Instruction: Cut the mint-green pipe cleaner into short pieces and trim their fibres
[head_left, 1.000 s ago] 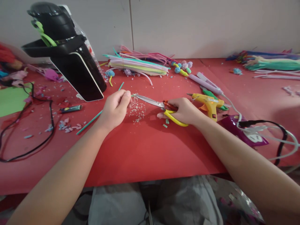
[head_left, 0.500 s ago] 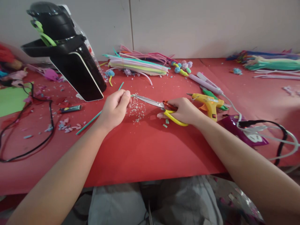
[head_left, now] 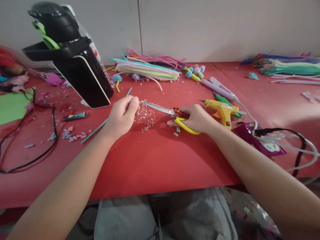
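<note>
Head view: your left hand (head_left: 121,115) pinches a stick (head_left: 96,130), your right hand (head_left: 197,117) grips scissors (head_left: 170,113); many bits (head_left: 146,117) already lie mid-table (head_left: 160,160).

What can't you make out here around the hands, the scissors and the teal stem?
Head view only:
- What the left hand pinches at the blade tips of the yellow-handled scissors: hidden by its fingertips.
- Middle of the thin teal pipe-cleaner stem: covered by the left hand.
- Scissor handle loops: mostly wrapped by the right hand.
- Pale clippings on the red table covering: too small to identify.
- White cable: cut off at the right edge.
</note>
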A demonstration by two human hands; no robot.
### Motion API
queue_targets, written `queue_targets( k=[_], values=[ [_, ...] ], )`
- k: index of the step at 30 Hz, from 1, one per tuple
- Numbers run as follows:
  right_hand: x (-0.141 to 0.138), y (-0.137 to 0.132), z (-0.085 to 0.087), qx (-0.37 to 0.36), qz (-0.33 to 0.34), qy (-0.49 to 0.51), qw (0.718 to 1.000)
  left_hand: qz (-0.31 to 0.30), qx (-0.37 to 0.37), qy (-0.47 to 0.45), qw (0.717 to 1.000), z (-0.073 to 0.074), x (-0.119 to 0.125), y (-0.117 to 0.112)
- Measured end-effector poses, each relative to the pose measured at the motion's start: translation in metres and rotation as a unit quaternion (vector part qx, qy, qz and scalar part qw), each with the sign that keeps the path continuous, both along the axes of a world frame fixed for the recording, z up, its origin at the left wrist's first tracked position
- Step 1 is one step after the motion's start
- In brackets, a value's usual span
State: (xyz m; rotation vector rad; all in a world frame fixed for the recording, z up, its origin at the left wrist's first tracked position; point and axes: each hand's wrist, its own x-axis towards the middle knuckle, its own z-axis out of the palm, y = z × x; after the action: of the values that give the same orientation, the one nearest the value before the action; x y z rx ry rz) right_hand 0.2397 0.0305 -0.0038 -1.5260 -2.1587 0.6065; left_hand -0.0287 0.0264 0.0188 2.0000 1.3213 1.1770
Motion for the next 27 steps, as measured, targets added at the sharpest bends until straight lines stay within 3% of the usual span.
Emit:
queue_targets(
  k=[21,27],
  values=[
    [0.0014,0.0022,-0.0046,0.023,-0.002,-0.002,1.000,-0.008,-0.005,-0.013,1.000,0.0003,0.0007,-0.0009],
    [0.0008,0.0005,-0.0012,-0.002,-0.009,0.000,1.000,-0.008,-0.001,-0.016,1.000,0.0004,0.0003,0.0005]
  ],
)
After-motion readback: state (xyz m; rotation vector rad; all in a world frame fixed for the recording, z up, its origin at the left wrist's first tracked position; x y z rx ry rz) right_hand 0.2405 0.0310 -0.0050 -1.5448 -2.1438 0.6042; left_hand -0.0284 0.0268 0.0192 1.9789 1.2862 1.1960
